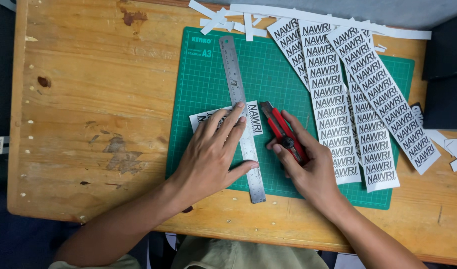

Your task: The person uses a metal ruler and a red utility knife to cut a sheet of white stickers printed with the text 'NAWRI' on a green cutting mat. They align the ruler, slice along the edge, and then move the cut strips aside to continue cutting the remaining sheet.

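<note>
Two hands at work, one ruler, one knife, one cutting mat, one wooden table [89, 99]. Printed strips: approx four long ones fanned out at the mat's right side [368, 99], overlapping, so exact count is hard to give. Plus one small printed piece [255, 118] under the ruler, and a scatter of thin white offcuts [328, 21] along the table's far edge, w/ a few more bits at the right edge [455, 147].

Left hand [211, 154] lies flat, fingers spread, pressing down on the steel ruler [238, 99] and the small piece beneath it; not gripping, just holding both down. Right hand [308, 167] is closed round the red utility knife [283, 132], forefinger along its top, blade end pointing away from the person and sitting just beside the ruler's right edge, next to the small piece.

The small piece: white paper, bold black lettering, roughly rectangular, lying crosswise on the green gridded mat [278, 69] near its middle. The ruler crosses it lengthwise, tilted a little, running from the mat's top edge down past its near edge onto the wood.

Hard to see: most of the small piece's left part is covered by the left hand's fingers; the knife handle is mostly inside the right hand's grip; whether the blade tip touches paper or mat, can't tell. Far-right scraps are cut off by the frame.
</note>
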